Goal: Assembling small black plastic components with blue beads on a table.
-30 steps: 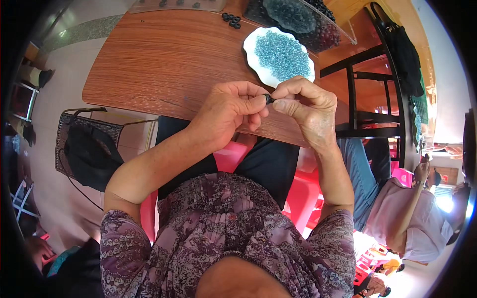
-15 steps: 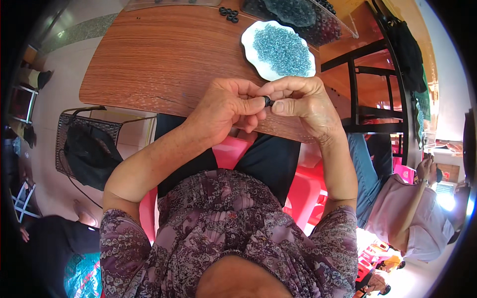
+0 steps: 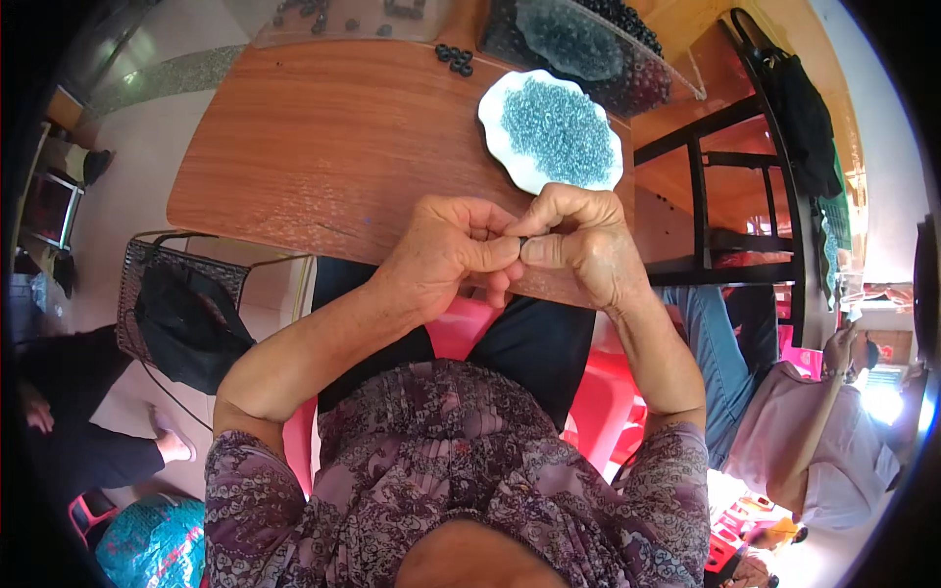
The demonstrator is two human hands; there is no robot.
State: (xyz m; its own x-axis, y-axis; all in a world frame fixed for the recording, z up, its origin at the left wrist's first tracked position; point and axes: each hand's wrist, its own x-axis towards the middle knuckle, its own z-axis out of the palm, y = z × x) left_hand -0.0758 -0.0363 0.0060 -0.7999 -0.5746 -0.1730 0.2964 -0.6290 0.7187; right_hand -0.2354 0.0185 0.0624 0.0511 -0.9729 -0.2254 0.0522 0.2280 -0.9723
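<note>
Over the near edge of the wooden table point(image 3: 314, 147), my two hands meet at the fingertips. Between them is a small black round part point(image 3: 522, 243), mostly covered by the thumbs. My left hand point(image 3: 441, 247) pinches it from the left, and my right hand point(image 3: 591, 247) presses thumb and bent forefinger on it from the right. Just beyond the right hand stands a white plate point(image 3: 494, 147) with a wavy rim, heaped with small clear bluish rings point(image 3: 557, 129). Several black ring-like parts point(image 3: 454, 59) lie on the table behind the plate.
A clear tray point(image 3: 343, 24) with black parts sits at the far edge. A see-through bin point(image 3: 637, 83) of dark parts stands behind the plate. A black metal frame point(image 3: 701, 206) rises at right; a chair with a black bag point(image 3: 186, 304) is at left. Other people sit nearby.
The view has shifted, so the table and plate sit lower in the picture. My right forefinger has bent more, and the thumbs have closed together, hiding more of the black part.
</note>
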